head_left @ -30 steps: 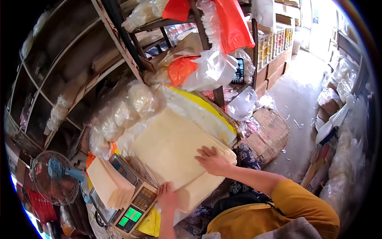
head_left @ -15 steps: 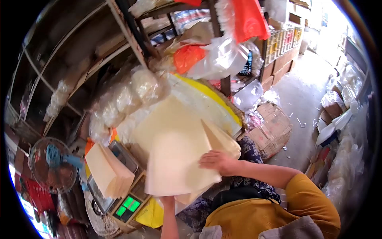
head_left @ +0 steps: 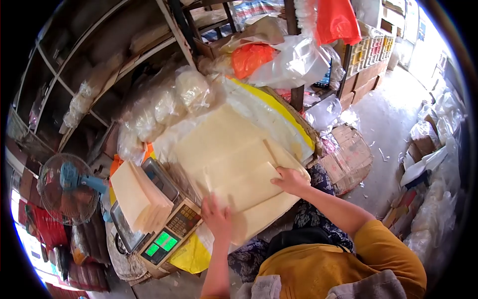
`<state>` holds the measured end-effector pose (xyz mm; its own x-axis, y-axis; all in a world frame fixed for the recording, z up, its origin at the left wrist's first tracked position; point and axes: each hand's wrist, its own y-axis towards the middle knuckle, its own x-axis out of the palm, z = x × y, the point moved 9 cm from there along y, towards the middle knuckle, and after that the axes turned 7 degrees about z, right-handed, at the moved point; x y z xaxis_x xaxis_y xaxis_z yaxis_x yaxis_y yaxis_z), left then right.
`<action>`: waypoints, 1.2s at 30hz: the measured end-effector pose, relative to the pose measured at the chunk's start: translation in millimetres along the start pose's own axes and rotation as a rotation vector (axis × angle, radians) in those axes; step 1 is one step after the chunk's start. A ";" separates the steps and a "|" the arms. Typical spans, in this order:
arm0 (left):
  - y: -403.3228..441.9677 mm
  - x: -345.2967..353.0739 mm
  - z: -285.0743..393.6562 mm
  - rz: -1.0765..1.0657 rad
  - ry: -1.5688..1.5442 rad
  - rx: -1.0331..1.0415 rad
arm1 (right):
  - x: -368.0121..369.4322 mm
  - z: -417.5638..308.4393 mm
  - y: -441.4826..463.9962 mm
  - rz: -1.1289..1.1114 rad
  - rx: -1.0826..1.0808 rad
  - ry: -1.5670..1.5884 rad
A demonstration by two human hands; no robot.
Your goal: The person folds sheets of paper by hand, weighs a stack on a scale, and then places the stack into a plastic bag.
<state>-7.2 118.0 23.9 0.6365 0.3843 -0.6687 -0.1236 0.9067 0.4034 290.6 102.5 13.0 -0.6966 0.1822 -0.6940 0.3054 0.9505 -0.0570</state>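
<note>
A stack of large cream sheets (head_left: 219,134) lies in front of me, its top layer folded over into a flat band. My left hand (head_left: 216,216) rests on the near left part of the folded layer, fingers spread. At the right end of the fold is my right hand (head_left: 291,180), its fingers closed on the sheet's edge. Left of the stack, a folded bundle of cream sheets (head_left: 139,199) stands on a scale (head_left: 172,231) with lit green displays.
A fan (head_left: 69,187) stands at the left, below shelves (head_left: 117,74). Stuffed clear bags (head_left: 169,104) line the stack's far side. Flattened cardboard (head_left: 346,159) lies on the floor to the right. Red and clear plastic bags (head_left: 336,22) hang at the top.
The top sheet was lifted, with my left hand beneath it, and now lies folded on the stack. My right hand has closed on its edge. The view has shifted.
</note>
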 end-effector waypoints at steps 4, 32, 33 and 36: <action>-25.5 34.7 40.7 -0.264 0.335 0.538 | 5.0 -4.8 1.6 -0.056 -0.002 -0.030; 44.8 63.1 26.9 -0.321 0.242 0.184 | -4.2 -10.0 52.5 -0.039 0.041 -0.170; 41.9 66.3 23.6 -0.333 0.284 0.169 | -11.9 -33.7 48.0 0.103 -0.166 -0.306; 38.6 68.7 21.6 -0.306 0.311 0.177 | -3.9 -62.0 34.7 0.212 -0.562 -0.531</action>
<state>48.3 175.6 7.1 0.3616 0.1622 -0.9181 0.1834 0.9531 0.2407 263.7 150.3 58.2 -0.2151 0.3635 -0.9064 -0.0743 0.9194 0.3863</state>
